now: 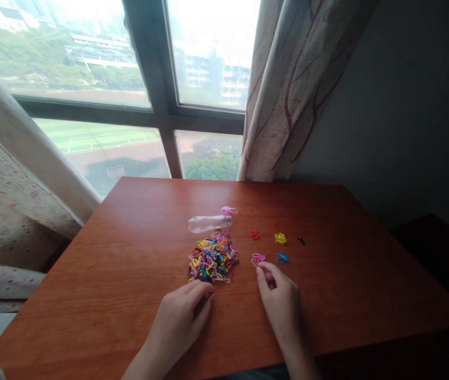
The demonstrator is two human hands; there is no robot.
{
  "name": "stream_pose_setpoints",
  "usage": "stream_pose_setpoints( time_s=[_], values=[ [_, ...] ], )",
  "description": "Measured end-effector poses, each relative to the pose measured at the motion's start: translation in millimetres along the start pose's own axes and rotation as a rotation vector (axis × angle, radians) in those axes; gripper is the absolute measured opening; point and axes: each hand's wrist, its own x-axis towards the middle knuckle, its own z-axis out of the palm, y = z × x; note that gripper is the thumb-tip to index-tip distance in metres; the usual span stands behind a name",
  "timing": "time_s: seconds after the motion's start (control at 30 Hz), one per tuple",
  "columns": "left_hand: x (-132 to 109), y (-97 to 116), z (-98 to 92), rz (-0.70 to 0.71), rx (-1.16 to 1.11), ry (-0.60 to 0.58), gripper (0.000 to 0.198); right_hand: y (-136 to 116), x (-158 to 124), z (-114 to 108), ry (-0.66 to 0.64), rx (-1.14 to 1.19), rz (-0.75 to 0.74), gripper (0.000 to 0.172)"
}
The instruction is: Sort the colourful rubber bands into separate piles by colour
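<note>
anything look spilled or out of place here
Nothing looks clearly damaged. The one oddity is the heap of small colorful pieces lying loose on the table, near the clear container on its side: it could pass for a spill.

Daylight pours through a dark-framed window (161,113) between patterned curtains (288,79) onto a reddish-brown wooden table (129,237), with a sports field (105,140) outside and, at right, what appears to be a plain gray wall (407,105) in shadow.
</note>
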Motion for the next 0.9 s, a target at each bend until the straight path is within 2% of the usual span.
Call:
stream_pose_setpoints(
  time_s=[0.1,0.3,0.5,0.67,0.8,0.9],
  values=[
    [-0.2,0.3,-0.8,-0.002,0.003,-0.003,0.016,7.5,5.1,-5.4,0.060,-0.088,0.005,0.032],
    [-0.4,-0.5,0.3,-0.006,-0.002,-0.010,0.015,8.2,9.4,-5.5,0.087,-0.131,-0.023,0.037],
    [-0.8,-0.1,-0.1,0.002,0.029,-0.006,0.015,6.9,6.1,-4.8,0.035,-0.134,-0.016,0.032],
    [-2.2,-1.0,0.2,0.007,0.039,0.118,0.014,5.1,-0.6,-1.8,-0.071,-0.017,-0.111,0.025],
    [-4.1,-3.9,-1.6,-0.085,0.059,0.262,0.013,3.8,-2.2,0.9,-0.158,-0.037,-0.226,0.023],
    [-5.2,-5.3,-2.7,-0.123,0.087,0.278,0.013,2.9,-1.1,1.1,-0.180,-0.047,-0.249,0.022]
  ],
)
